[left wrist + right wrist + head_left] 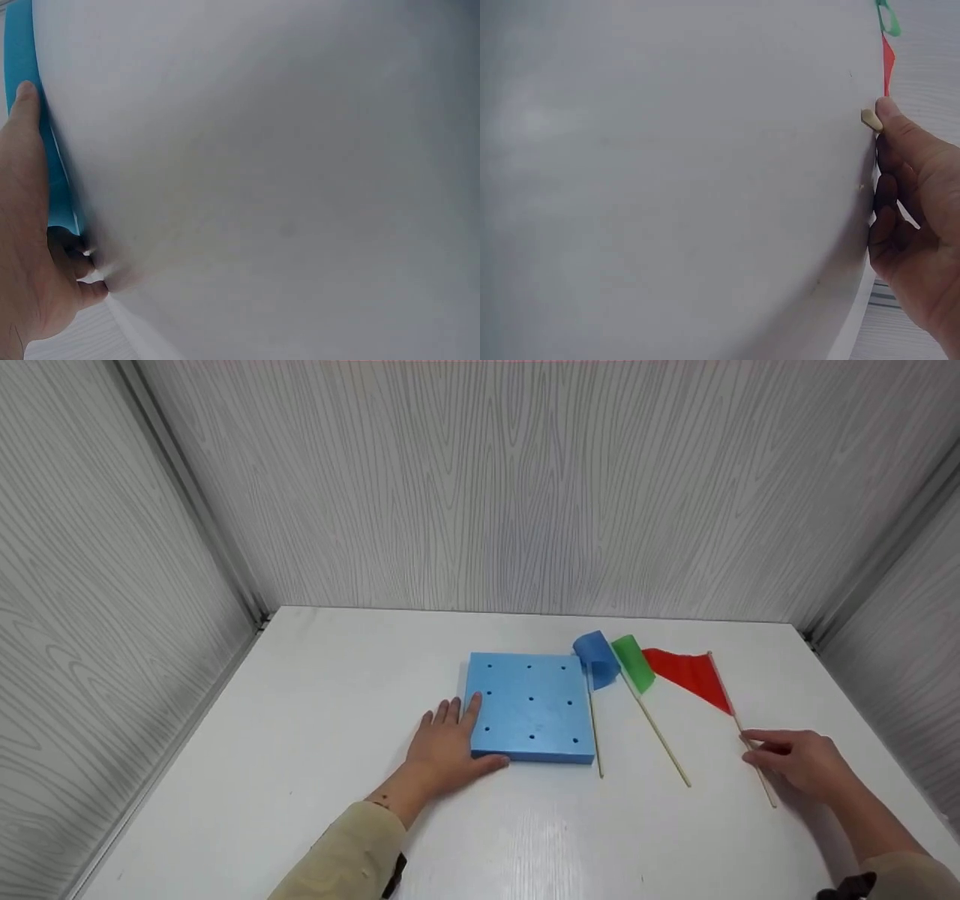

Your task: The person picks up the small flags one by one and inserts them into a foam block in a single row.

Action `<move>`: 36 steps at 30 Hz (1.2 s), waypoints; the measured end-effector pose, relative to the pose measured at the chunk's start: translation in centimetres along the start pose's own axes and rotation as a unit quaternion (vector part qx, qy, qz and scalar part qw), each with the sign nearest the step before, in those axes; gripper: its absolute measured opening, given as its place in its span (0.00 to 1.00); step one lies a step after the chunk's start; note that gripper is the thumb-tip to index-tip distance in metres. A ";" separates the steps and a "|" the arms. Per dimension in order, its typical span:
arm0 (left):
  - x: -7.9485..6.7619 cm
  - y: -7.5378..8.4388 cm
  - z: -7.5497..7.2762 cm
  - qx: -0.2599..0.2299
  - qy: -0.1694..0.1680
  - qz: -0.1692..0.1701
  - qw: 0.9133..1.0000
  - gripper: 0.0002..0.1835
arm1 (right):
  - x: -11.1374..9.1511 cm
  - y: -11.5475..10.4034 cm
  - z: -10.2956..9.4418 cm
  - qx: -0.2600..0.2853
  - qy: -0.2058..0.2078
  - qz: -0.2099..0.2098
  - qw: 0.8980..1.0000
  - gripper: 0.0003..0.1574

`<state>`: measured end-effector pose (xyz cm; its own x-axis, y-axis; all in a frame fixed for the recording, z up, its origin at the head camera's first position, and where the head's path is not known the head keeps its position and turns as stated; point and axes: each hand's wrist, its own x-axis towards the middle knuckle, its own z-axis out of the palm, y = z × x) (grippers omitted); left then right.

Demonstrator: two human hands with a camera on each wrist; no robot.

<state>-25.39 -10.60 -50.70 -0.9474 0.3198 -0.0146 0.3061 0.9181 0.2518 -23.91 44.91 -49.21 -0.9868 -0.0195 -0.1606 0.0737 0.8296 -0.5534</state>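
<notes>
A light blue square board [510, 716] with several small holes lies in the middle of the table. My left hand [444, 750] rests at its near left corner, fingers extended, index over the left edge and thumb along the front side. In the left wrist view the thumb lies against the blue board [21, 56]. On the right, my right hand [804, 761] pinches the thin wooden stick of a red triangular flag [694, 675] between thumb and fingers. The stick's end [871, 120] sticks out toward the camera in the right wrist view.
Beside the board's right edge lies a blue flag [597, 656], its cloth curled over. A green flag [634, 664] lies between it and the red one, stick slanting toward the front. Grey wood-grain panels [480, 487] enclose the white table [322, 682] at the back and both sides.
</notes>
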 end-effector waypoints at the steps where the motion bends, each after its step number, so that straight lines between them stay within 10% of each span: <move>1: 0.0 0.0 0.0 0.001 -0.001 -0.001 1.000 0.64 | 0.0 0.0 0.0 0.000 0.000 0.001 1.000 0.40; 36: -0.1 0.1 0.1 0.005 0.003 -0.005 1.000 0.65 | 0.1 -0.6 -0.3 0.122 0.044 0.048 0.990 0.41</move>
<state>-25.30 -10.50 -50.80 -0.9510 0.3088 -0.0122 0.2968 0.9238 0.2420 -24.12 44.57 -48.65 -0.9816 0.1105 -0.1558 0.1895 0.6657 -0.7217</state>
